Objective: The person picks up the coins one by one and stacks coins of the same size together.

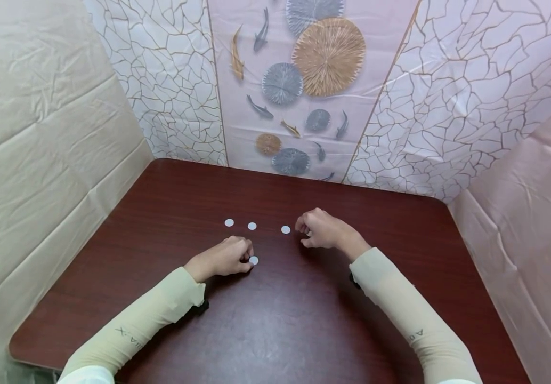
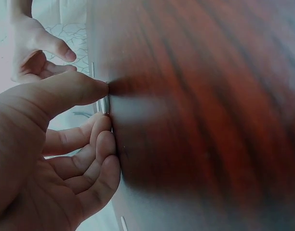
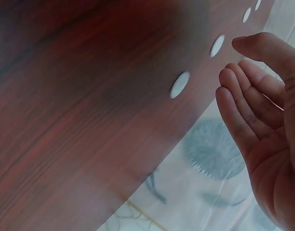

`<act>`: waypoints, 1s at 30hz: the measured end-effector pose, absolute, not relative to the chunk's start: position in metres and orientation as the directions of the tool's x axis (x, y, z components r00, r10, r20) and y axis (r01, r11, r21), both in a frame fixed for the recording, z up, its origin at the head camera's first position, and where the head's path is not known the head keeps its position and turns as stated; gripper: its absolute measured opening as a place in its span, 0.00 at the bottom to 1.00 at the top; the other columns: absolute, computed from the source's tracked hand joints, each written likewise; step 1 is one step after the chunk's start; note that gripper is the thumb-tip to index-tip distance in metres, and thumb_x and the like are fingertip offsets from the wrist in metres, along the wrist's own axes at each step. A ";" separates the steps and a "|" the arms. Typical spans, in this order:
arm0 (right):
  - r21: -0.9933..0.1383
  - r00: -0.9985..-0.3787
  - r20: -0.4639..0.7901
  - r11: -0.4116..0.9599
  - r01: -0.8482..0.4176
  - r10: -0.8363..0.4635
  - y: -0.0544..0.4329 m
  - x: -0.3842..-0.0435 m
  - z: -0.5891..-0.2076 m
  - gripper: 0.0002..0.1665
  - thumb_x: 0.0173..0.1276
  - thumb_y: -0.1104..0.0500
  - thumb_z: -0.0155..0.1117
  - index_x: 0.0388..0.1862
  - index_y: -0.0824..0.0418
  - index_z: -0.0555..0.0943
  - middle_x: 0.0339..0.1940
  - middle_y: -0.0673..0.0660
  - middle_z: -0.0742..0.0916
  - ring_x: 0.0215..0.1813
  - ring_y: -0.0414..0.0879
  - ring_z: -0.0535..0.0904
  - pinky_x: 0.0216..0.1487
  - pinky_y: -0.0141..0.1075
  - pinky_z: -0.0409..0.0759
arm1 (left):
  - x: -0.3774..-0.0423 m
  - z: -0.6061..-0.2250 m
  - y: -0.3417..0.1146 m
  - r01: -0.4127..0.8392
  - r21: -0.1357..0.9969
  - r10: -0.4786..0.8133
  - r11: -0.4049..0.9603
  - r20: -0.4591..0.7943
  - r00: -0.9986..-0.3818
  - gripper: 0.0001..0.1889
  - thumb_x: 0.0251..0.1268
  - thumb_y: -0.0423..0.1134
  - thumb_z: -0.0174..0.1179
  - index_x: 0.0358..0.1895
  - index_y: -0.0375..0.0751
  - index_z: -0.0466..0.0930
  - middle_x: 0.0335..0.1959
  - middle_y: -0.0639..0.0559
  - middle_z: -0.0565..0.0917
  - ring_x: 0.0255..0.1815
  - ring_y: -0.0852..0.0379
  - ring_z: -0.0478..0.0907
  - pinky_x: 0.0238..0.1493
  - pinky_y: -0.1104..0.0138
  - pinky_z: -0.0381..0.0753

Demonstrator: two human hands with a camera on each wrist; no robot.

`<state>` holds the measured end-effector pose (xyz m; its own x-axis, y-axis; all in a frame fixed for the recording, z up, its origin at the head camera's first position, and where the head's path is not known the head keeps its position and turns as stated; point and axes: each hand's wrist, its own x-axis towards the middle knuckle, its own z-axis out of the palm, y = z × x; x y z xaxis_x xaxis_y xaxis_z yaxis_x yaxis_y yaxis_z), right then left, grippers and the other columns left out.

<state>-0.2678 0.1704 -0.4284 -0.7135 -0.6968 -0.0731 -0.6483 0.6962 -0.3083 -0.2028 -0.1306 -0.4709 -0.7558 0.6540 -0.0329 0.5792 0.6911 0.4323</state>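
Reddish table (image 1: pixel 275 325), white disc (image 1: pixel 254 260) in left hand's (image 1: pixel 225 256) pinch, right hand (image 1: pixel 324 229) slack, empty beside second disc (image 1: pixel 285 230)

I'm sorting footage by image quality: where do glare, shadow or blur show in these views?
Head: glare on the near middle of the table, shadows beneath the sleeves, discs clear; left wrist: dim, the table's grain smeared, a dark patch beside the left hand; right wrist: dim, a pale sheen on the table at lower left, the wall cloth soft.

The tabletop (image 1: pixel 256 330) looks like glossy wood, the discs (image 1: pixel 285 230) smooth, the sleeves (image 1: pixel 395 290) cloth.
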 end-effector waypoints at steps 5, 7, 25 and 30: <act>-0.295 -0.742 -0.084 0.728 -0.619 -0.665 0.183 -0.274 -0.430 0.16 0.64 0.63 0.75 0.50 0.66 0.88 0.42 0.58 0.91 0.44 0.47 0.87 0.47 0.39 0.87 | -0.204 -0.467 -0.129 0.578 0.435 0.657 0.691 -0.042 -0.753 0.07 0.69 0.38 0.68 0.42 0.40 0.82 0.35 0.53 0.81 0.34 0.61 0.74 0.39 0.69 0.77; -0.295 -0.746 -0.088 0.732 -0.613 -0.660 0.186 -0.277 -0.431 0.16 0.64 0.63 0.74 0.50 0.67 0.87 0.42 0.58 0.91 0.44 0.48 0.87 0.47 0.39 0.86 | -0.204 -0.467 -0.128 0.577 0.437 0.656 0.690 -0.041 -0.754 0.07 0.69 0.38 0.68 0.41 0.40 0.81 0.35 0.53 0.81 0.34 0.61 0.73 0.39 0.68 0.76; -0.264 -0.758 -0.158 0.767 -0.585 -0.633 0.199 -0.288 -0.439 0.18 0.63 0.61 0.75 0.51 0.66 0.86 0.45 0.57 0.90 0.48 0.47 0.86 0.52 0.40 0.86 | -0.196 -0.471 -0.122 0.565 0.462 0.651 0.684 -0.038 -0.758 0.07 0.68 0.36 0.70 0.42 0.40 0.82 0.37 0.52 0.84 0.39 0.59 0.81 0.41 0.68 0.81; -0.275 -0.759 -0.185 0.774 -0.570 -0.624 0.202 -0.288 -0.440 0.15 0.66 0.61 0.73 0.50 0.64 0.87 0.45 0.58 0.90 0.47 0.46 0.87 0.50 0.39 0.87 | -0.196 -0.471 -0.119 0.559 0.479 0.652 0.677 -0.036 -0.758 0.07 0.67 0.36 0.70 0.41 0.40 0.82 0.37 0.52 0.84 0.38 0.59 0.81 0.40 0.68 0.82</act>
<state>-0.2880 0.2019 -0.4400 -0.7588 -0.6245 -0.1852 -0.5700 0.7742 -0.2751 -0.1958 -0.1186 -0.4709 -0.7576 0.6517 -0.0364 0.5592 0.6768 0.4787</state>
